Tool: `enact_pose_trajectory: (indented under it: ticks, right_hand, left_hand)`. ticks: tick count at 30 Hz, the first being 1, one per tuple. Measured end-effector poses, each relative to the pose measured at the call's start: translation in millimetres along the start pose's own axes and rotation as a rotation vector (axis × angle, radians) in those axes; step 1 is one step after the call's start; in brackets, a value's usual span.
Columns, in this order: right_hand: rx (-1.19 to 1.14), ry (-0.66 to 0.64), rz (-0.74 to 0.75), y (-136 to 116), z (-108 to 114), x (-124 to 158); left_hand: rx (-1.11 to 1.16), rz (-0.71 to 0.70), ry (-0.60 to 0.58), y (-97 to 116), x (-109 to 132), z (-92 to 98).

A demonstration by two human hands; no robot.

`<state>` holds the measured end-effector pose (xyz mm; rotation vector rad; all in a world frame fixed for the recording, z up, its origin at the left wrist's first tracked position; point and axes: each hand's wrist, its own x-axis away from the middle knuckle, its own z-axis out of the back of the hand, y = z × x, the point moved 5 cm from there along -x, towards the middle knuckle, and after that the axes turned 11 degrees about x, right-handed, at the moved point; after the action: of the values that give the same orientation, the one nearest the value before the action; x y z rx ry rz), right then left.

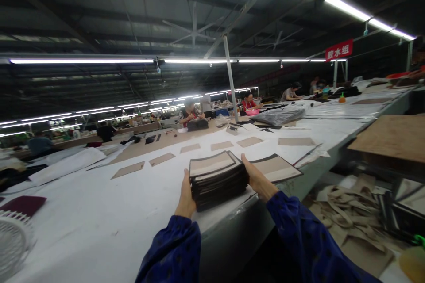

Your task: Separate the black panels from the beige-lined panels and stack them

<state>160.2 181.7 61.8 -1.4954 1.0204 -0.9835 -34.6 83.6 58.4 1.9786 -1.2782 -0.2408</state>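
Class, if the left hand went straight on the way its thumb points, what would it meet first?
Probably the small tan piece lying on the white tabletop beyond the stack it touches. Depth is unclear, so the left hand might pass above that piece instead.

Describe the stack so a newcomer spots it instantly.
Find the white table; at its near edge, look between the left hand and right hand. Unlike the tan pieces lying singly beyond, the stack there is many layers thick, with dark sides.
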Motion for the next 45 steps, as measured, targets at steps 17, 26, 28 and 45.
enact_pose_trajectory:
  ticks: [17, 26, 28, 45]
  right_hand:
    - [0.337, 0.073, 0.122, -7, 69, 40]
    - [0.64, 0.245, 0.289, -20, 79, 36]
    - [0.719, 0.252, 0.344, -24, 76, 35]
    - [1.272, 0.228, 0.456, -35, 61, 33]
  left_hand:
    - [-0.513, -0.276, -0.024, 17, 30, -7.5]
    - [-0.435, -0.204, -0.058, 17, 20, -18.9]
    - [-0.375, -0.224, -0.072, 22, 22, -12.4]
    - [-0.933, -0.444, 0.236, 140, 89, 190.9]
